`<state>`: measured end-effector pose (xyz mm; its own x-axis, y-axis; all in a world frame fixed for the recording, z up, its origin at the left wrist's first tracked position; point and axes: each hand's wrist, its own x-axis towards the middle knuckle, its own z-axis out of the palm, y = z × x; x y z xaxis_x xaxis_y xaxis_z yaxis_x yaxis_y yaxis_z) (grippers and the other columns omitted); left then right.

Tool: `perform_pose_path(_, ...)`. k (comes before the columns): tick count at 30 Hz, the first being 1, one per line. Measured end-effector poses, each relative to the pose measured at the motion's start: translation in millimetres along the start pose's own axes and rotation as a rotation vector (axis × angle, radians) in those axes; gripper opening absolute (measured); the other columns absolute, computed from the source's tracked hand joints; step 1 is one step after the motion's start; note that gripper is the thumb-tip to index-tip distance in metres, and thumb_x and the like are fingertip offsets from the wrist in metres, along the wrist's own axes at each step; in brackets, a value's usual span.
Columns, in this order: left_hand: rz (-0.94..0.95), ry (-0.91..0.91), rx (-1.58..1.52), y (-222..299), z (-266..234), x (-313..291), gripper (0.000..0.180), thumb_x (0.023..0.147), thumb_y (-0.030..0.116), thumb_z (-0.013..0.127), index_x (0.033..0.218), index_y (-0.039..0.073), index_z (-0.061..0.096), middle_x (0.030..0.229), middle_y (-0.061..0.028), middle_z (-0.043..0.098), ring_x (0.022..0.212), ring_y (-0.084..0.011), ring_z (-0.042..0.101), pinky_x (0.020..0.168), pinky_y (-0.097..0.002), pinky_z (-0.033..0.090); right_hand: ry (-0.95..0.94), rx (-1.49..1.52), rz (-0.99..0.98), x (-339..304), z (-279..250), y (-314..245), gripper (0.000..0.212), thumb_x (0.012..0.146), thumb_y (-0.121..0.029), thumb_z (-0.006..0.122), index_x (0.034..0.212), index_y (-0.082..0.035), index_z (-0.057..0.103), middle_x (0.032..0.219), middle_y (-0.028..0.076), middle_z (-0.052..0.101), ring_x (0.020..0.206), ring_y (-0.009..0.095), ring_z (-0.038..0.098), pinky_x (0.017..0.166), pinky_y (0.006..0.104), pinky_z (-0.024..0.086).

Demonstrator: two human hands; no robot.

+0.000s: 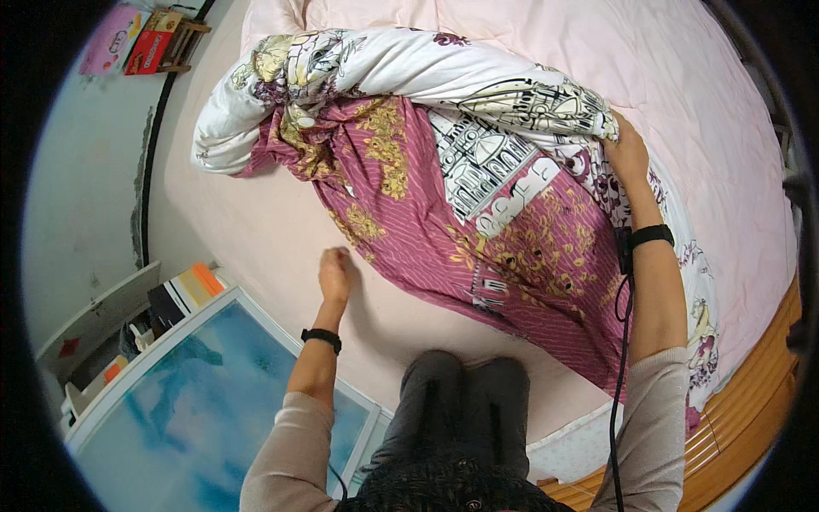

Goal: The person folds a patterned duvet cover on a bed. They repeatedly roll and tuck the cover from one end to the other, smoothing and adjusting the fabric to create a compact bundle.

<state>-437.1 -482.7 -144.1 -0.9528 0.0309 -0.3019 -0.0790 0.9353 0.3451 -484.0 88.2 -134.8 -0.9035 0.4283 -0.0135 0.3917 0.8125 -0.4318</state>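
Two hands: right hand grips the quilt; left hand, fingers curled, rests on bed.

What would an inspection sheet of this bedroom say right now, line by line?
Surface: bed with a pale pink sheet, person kneeling on it.
Job's things: patterned quilt, magenta and white, bunched across the bed.
Clutter: books by the bedside; boxes on a small shelf.
Grips: right hand grips the quilt edge; left hand rests closed on the sheet, holding nothing seen.
Cables: black cable running down from the right wristband.
Surroundings: blue picture panel, wooden bed frame, grey floor.
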Motion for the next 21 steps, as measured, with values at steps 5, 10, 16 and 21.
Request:
perform_pose_path(5,0.405,0.493,-0.152,103,-24,103,0.035,0.076,0.003,0.059,0.112,0.001,0.057,0.126,-0.0205,0.046,0.114,-0.0366,0.043,0.099,-0.0436,0.033,-0.026,-0.096,0.075,0,14,-4,0.05,0.074,-0.016,0.061,0.124,-0.015,0.054,0.112,0.015,0.061,0.101,0.035,0.058,0.084,0.0416,0.046)
perform_pose_path(10,0.75,0.203,0.358,232,-32,202,0.098,0.063,0.031,0.079,0.144,0.025,0.025,0.15,-0.0171,0.017,0.136,-0.0402,0.019,0.099,-0.0673,0.021,-0.118,-0.06,0.095,4,10,-7,0.05,0.074,-0.013,0.061,0.124,-0.012,0.053,0.112,0.019,0.06,0.103,0.036,0.056,0.086,0.0422,0.045)
perform_pose_path(16,0.683,0.201,0.429,238,-30,282,0.092,0.066,0.005,0.071,0.144,0.024,0.025,0.148,-0.0118,0.024,0.134,-0.0286,0.029,0.095,-0.0476,0.039,-0.056,0.097,0.01,-7,18,-5,0.047,0.076,-0.005,0.06,0.123,-0.005,0.052,0.116,0.02,0.058,0.108,0.037,0.053,0.092,0.0402,0.042)
perform_pose_path(21,0.68,0.005,0.351,237,-16,301,0.097,0.062,0.008,0.073,0.144,0.019,0.022,0.147,-0.0138,0.024,0.134,-0.0299,0.027,0.101,-0.0444,0.036,-0.065,0.069,0.021,-10,20,-7,0.055,0.073,0.001,0.06,0.126,-0.005,0.049,0.118,0.021,0.056,0.111,0.038,0.051,0.095,0.0409,0.04)
